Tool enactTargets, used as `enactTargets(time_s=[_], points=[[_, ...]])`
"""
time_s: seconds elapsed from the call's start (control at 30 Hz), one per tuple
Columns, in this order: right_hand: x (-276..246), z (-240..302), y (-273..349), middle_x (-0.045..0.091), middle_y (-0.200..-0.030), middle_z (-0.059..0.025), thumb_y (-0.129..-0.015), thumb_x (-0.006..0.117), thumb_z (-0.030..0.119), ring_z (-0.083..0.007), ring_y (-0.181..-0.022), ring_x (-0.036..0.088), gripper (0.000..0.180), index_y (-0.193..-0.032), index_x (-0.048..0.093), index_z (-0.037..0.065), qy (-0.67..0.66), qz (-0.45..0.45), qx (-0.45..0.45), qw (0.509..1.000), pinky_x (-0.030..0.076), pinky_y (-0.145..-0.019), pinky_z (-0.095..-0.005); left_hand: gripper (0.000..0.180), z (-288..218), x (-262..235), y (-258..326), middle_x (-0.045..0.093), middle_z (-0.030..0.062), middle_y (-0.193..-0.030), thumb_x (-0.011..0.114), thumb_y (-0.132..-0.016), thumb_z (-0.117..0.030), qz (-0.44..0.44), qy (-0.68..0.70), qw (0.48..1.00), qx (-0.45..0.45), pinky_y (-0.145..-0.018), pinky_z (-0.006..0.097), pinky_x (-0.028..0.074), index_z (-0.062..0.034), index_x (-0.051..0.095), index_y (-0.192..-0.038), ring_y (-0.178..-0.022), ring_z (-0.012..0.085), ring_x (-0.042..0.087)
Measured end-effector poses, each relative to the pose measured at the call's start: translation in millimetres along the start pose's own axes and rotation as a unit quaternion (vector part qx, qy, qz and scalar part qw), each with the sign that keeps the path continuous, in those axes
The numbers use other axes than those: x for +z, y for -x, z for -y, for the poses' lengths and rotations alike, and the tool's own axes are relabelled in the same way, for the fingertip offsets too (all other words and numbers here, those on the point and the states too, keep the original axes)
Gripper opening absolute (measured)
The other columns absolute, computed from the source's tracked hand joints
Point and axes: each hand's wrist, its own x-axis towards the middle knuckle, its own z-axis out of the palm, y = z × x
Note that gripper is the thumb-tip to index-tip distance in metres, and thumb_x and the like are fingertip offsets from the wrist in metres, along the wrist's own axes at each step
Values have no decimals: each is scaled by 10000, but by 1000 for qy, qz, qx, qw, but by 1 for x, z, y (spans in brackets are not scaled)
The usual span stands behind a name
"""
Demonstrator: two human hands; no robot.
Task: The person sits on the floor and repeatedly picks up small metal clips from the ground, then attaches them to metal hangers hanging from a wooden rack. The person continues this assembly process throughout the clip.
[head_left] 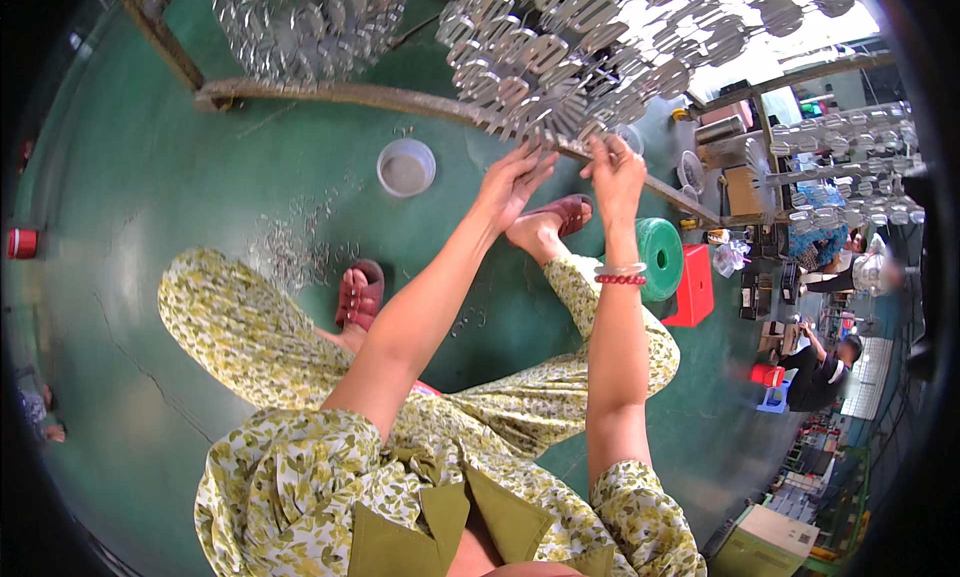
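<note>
Shiny silver metal pieces [560, 67] hang in dense rows on a rack bar [400, 99]. Left hand [510, 182] fingers extended, touching the lowest pieces; right hand [615, 172] pinching one. White bowl [406, 167] on the green floor [150, 177] just beyond.

Hung metal parts [560, 67] crowd above rack bar [400, 99]; open floor [150, 177] below.

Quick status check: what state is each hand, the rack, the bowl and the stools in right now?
left hand: fingers spread, at the hung metal pieces
right hand: raised, pinching at the rack bar
rack bar: loaded with metal pieces
white bowl: upright on the floor
green stool: lying on its side
red stool: upright
</note>
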Motion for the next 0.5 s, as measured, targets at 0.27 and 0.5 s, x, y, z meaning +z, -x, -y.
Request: enactTargets(time_s=[0.27,0.5], points=[[19,20,25,568,-810,-149,-883,591,159,-401,-711,589,142,-829,547,35,160,-113,-121,973,475,-583,-469,270,-17,2,26,684,77,-965,619,-895,-145,-57,-465,879,-86,-714,281,527,16,635,-1112,-839,146,642],[18,21,36,586,-795,-117,-832,636,152,-318,-674,631,137,-830,544,51,187,-107,-138,967,509,-550,-420,148,-42,110,52,666,50,-767,695,-854,-122,-62,-644,695,312,-532,238,458,-5,689,-944,-653,84,591]])
